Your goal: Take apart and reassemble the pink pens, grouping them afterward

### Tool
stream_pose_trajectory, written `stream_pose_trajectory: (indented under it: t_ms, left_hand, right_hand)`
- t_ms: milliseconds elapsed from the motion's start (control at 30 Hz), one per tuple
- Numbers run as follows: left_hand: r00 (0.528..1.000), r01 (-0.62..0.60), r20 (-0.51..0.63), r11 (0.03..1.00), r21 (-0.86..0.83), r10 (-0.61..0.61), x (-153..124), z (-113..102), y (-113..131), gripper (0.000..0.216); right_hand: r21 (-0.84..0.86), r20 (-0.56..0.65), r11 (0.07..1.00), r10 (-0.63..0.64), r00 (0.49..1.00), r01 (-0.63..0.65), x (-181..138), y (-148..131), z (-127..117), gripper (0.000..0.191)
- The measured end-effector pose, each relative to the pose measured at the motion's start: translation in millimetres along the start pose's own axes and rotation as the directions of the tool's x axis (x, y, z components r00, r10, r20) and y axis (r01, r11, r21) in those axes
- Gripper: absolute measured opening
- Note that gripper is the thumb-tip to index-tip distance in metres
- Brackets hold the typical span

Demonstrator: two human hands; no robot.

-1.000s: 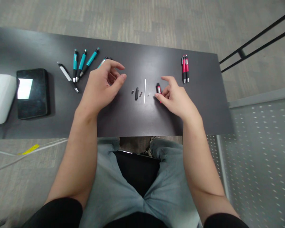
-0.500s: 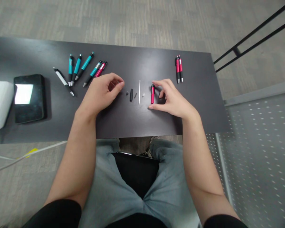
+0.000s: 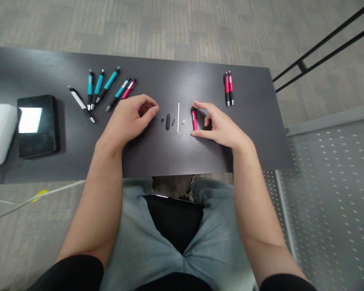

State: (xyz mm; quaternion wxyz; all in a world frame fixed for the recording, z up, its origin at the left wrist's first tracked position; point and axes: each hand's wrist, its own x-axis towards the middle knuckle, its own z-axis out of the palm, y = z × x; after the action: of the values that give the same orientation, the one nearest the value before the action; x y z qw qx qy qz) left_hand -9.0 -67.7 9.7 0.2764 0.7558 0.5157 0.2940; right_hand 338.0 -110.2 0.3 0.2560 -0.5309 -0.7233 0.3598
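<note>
My right hand [image 3: 216, 123] has its thumb and index finger at the two ends of a red pen barrel [image 3: 194, 119] with a black top, gripping it lengthwise just over the table. My left hand [image 3: 136, 115] rests on the table with fingers curled and thumb near the index tip; nothing shows in it. Between the hands, loose pen parts lie in a row: a tiny black piece [image 3: 163, 119], a black rubber grip [image 3: 168, 121], a small spring-like piece [image 3: 173, 122], a white ink refill [image 3: 178, 118] and a small white piece [image 3: 183, 121].
Several teal pens [image 3: 98, 87], a red pen [image 3: 129, 88] and a white pen [image 3: 79, 100] lie at the left. Two red pens [image 3: 228, 88] lie at the back right. A black device [image 3: 38, 141] and a white box [image 3: 0, 133] stand far left on the dark table [image 3: 176, 157].
My right thumb and index finger have closed in on the ends of the red barrel, which now tilts slightly. The left hand and the loose parts have stayed put.
</note>
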Motion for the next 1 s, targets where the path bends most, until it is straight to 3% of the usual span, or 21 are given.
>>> stream_pose_trajectory:
  t_ms: [233,367,433,500,633,867,1000]
  left_hand:
    - [0.999,0.018,0.046,0.999,0.041,-0.020,0,-1,1,0.034]
    - [0.999,0.019,0.048,0.999,0.050,-0.021,-1,-1,-1,0.034]
    - [0.999,0.001,0.052,0.999,0.047,-0.003,-1,-2,-3,0.032]
    - [0.998,-0.023,0.057,0.999,0.042,0.020,-1,-2,-5,0.028]
    - [0.997,-0.050,0.067,0.998,0.049,0.047,-1,-2,-8,0.022]
    - [0.980,-0.143,0.148,0.987,0.071,0.132,-2,0,-13,0.030]
    - [0.978,-0.144,0.169,0.982,0.122,0.122,-2,-1,-12,0.029]
  right_hand:
    - [-0.074,0.009,0.990,-0.117,0.993,0.117,5,12,11,0.118]
    - [-0.032,0.032,0.991,-0.132,0.991,0.133,3,28,10,0.144]
    - [0.000,0.021,0.992,-0.129,0.991,0.129,1,34,8,0.145]
    - [0.033,-0.033,0.992,-0.120,0.992,0.121,1,35,8,0.132]
    - [0.044,-0.181,0.992,-0.106,0.978,0.116,7,31,12,0.085]
    - [-0.002,-0.226,0.992,-0.123,0.966,0.126,10,28,13,0.055]
    - [-0.028,-0.234,0.993,-0.119,0.965,0.115,9,26,13,0.037]
